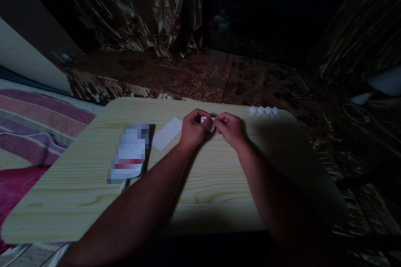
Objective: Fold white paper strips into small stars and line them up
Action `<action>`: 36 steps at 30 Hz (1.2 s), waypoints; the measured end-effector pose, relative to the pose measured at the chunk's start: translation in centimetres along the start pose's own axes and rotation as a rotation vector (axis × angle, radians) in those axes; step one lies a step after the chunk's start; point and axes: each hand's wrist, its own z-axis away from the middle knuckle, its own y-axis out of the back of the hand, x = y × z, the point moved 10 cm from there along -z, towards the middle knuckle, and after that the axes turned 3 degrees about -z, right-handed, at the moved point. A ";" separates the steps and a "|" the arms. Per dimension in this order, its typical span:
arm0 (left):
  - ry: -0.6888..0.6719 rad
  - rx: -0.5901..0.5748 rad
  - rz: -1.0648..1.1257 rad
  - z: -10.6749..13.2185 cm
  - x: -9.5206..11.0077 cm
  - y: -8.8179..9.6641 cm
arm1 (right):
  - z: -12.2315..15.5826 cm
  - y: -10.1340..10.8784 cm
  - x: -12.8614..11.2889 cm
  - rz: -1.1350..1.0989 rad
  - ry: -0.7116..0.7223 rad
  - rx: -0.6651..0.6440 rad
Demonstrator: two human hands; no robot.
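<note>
Between my two hands, just above the wooden table, is a small folded piece of white paper. My left hand pinches it between thumb and fingers from the left. From the right, the fingertips of my right hand close on its edge; my fingers partly hide its shape. A flat white sheet of paper lies beside my left hand. Several white folded paper stars sit in a row near the table's far right edge.
A phone with a lit, blurred screen lies left of my left forearm, with a cable at its lower end. A striped bed cover is at the left. Patterned curtains hang behind; a white lamp-like object stands at the right.
</note>
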 end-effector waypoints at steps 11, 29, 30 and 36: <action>0.002 -0.003 -0.015 0.0 -0.3 0.1 | 0.0 -0.1 -0.1 -0.003 0.008 -0.007; 0.080 -0.098 0.018 0.0 -1.3 -1.0 | -0.2 0.9 -0.4 0.053 0.092 0.060; 0.091 -0.111 0.009 -0.1 -1.5 -1.0 | -0.2 0.9 -0.5 0.058 0.096 0.061; 0.106 -0.118 0.032 -0.1 -1.6 -1.0 | -0.1 0.9 -0.8 0.072 0.106 0.054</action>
